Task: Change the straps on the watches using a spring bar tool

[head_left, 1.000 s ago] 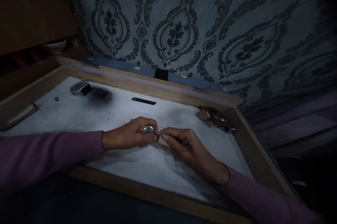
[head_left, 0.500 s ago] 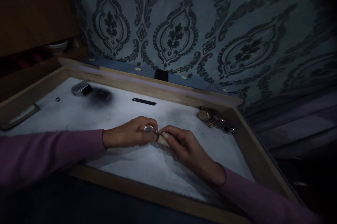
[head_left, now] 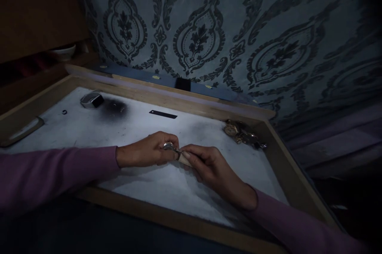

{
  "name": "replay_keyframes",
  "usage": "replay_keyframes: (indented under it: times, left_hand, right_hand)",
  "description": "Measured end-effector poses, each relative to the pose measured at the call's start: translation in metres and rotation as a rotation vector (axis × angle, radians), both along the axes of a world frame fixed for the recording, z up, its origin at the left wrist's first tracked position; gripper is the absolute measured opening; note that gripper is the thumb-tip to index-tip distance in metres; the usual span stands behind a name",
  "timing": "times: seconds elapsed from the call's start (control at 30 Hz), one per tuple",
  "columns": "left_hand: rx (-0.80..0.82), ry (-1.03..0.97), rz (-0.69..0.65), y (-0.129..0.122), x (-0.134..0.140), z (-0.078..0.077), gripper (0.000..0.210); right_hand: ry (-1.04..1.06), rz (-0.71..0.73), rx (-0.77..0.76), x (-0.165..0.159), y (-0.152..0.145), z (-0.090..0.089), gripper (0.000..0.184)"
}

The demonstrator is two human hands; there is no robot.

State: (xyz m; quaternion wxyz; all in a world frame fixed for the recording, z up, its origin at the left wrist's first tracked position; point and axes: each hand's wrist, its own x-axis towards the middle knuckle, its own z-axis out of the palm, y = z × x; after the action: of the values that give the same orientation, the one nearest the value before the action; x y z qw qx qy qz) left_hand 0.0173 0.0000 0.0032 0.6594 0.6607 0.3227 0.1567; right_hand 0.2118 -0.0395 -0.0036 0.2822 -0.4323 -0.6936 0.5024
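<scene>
Between the fingers of my left hand [head_left: 147, 151] is a round, silver-rimmed wristwatch [head_left: 169, 146], seen at a slant. A pale strap [head_left: 185, 160] runs from its right side into my right hand [head_left: 213, 168], which is closed on it with thumb and fingers pinched near where strap and case meet. Fingers cover part of the case and the strap's far end. Both hands are held over the white bottom of a shallow wooden tray [head_left: 173, 212].
A smartwatch with a grey band [head_left: 92, 99] lies at the back left, a small black curved piece [head_left: 64, 112] beside it. Nearer the left edge is a curved band [head_left: 25, 131]. A black flat strip [head_left: 163, 114] lies behind my hands. Several gold-toned watches [head_left: 243, 134] are heaped at right.
The watch case has tilted slightly and shows less of its face. My right fingertips have shifted a little on the strap; the things in the tray stay put.
</scene>
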Motion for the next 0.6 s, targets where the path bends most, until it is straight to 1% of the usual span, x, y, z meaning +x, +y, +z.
replay_keyframes:
  times: [0.37, 0.6]
  left_hand:
    - [0.007, 0.017, -0.007, -0.0001, -0.0003, 0.0006, 0.013]
    - [0.056, 0.065, -0.058, 0.0038, -0.0024, 0.0023, 0.013]
  right_hand:
    - [-0.030, 0.021, 0.043, 0.0011, 0.0023, -0.0011, 0.025]
    - [-0.038, 0.018, 0.031, 0.0026, 0.0022, 0.0004, 0.026]
